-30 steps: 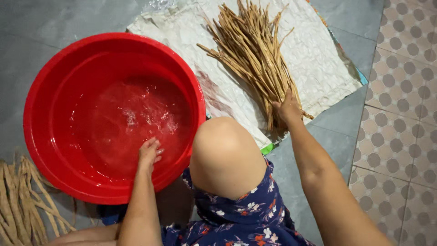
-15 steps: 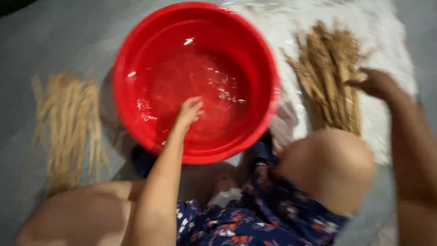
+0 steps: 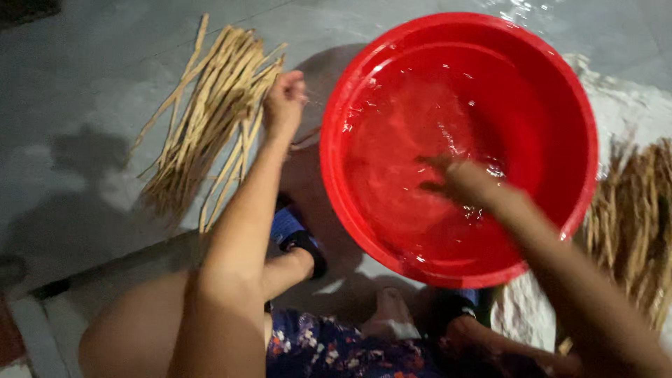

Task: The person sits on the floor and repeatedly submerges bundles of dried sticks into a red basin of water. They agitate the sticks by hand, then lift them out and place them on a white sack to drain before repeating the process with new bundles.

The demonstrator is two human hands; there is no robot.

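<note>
Now my left hand (image 3: 283, 98) is closing on sticks (image 3: 203, 119) laid on the floor; my blurred right hand (image 3: 458, 180) is dipping in the red basin (image 3: 350, 210), grip unclear, more sticks (image 3: 633, 224) waiting.

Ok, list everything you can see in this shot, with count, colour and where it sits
Basin: one, red, round, holding water, upper right on the floor.
Left stick bundle: one pile, tan, on the grey floor left of the basin.
Right stick bundle: one pile, tan, at the right edge on a white sheet.
Sandal: one, blue and black, below the basin.
Floral garment: one, dark blue, bottom centre.
Left hand: closed on sticks of the left bundle.
Right hand: blurred, in the basin's water.
</note>
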